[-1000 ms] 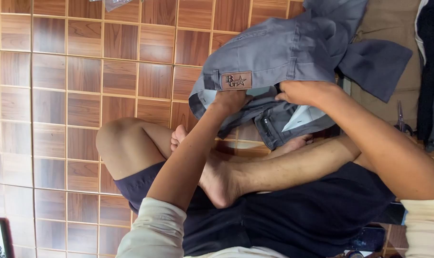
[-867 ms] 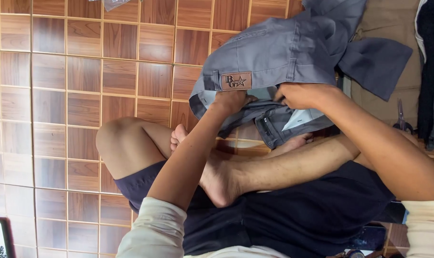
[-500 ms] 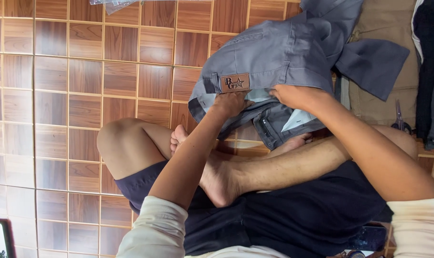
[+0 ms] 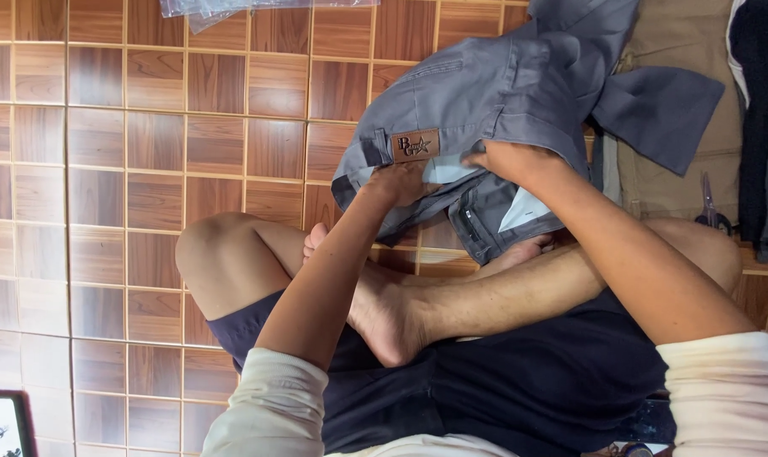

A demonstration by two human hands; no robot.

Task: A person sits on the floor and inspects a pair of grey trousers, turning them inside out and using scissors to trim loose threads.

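My legs: I sit cross-legged on the floor in dark shorts (image 4: 502,381), one bare foot (image 4: 384,317) turned up just below my left grip, a knee (image 4: 206,254) out to its left.
Left grip: my left hand (image 4: 401,182) is pinched shut on the waistband of the grey trousers (image 4: 485,93), fingers tucked under the edge, right below the brown patch.
Right grip: my right hand (image 4: 511,161) is closed on the same waistband, just to the right of the left grip, fingers curled into the open top where the pale lining shows.
Grey trousers: they hang bunched between and above both grips, waistband pulled open toward me, the rest heaped up and away to the right; the lower flap with the zip droops under my right grip onto my shin.
Brown patch: a small leather label (image 4: 415,145) sewn on the waistband, touching the top of my left grip.
Floor: wood-pattern tiles (image 4: 147,169) spread out to the left of both grips.
Beyond the right grip: a tan cloth (image 4: 680,182) lies under the trouser heap, with small scissors (image 4: 710,211) on it and dark garments (image 4: 760,127) at the far right edge.
Beyond the left grip: a clear plastic bag (image 4: 232,7) lies at the top edge, well apart.
Near corner: a dark-framed screen (image 4: 8,423) sits far down to the left of my left grip.
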